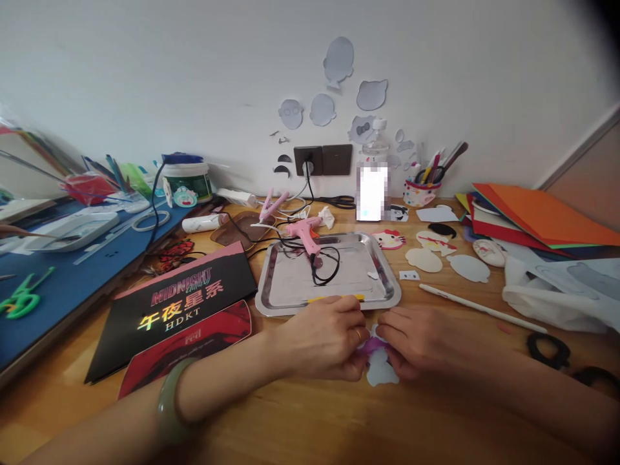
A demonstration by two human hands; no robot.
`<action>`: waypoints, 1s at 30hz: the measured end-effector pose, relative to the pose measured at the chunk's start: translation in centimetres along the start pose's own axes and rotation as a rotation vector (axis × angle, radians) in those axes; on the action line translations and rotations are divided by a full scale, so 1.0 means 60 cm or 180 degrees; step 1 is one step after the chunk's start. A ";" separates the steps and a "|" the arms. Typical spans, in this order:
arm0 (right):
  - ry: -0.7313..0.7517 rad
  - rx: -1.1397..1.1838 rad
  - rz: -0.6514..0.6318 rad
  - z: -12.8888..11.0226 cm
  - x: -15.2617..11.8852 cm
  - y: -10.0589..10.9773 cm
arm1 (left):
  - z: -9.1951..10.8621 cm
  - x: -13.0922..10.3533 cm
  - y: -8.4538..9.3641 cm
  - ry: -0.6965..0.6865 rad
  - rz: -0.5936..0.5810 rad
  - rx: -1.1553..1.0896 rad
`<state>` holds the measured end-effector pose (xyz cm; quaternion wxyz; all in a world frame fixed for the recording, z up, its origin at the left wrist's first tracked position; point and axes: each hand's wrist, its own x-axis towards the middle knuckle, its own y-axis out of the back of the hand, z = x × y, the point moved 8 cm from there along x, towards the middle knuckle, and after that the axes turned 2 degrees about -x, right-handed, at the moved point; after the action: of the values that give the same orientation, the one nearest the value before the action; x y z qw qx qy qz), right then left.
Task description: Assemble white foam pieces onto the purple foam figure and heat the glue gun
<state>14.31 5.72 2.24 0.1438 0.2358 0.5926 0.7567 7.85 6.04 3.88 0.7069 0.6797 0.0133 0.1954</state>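
My left hand (325, 339), wearing a ring, has its fingers curled closed on the left side of a purple piece (375, 345). On the right side of the same piece, my right hand (420, 342) pinches with its fingers pressed together. Below and partly under the purple piece shows a white cutout (382, 369) with a wavy lower edge. Fingers cover the sides of both pieces, so their full shapes are hidden. Just behind my hands lies a metal tray (392, 298), holding a pink glue gun (306, 236) with a black cord and a yellow stick (339, 298) at its near edge.
A black folder (159, 323) and a red card (194, 349) lie left, beside a blue mat (62, 284) with green scissors (22, 297). Right are white cutouts (469, 267), a white pen (479, 307), black-handled scissors (548, 351) and coloured sheets (537, 210). A bright phone (372, 192) stands behind.
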 end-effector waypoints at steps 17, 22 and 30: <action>0.0105 -0.0048 0.0139 -0.004 0.003 0.014 | 0.005 0.005 0.002 -0.0230 0.0066 0.0301; 0.0169 -0.0143 0.0119 -0.002 0.001 0.023 | -0.001 0.005 0.007 -0.0187 0.0140 0.0424; 0.0065 -0.0417 0.0762 -0.032 0.016 0.114 | 0.022 -0.035 0.086 -0.0151 0.0670 0.0860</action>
<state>12.88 2.86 8.65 0.0615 0.2873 0.5110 0.8078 4.98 4.15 8.46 0.5848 0.7706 -0.0485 0.2487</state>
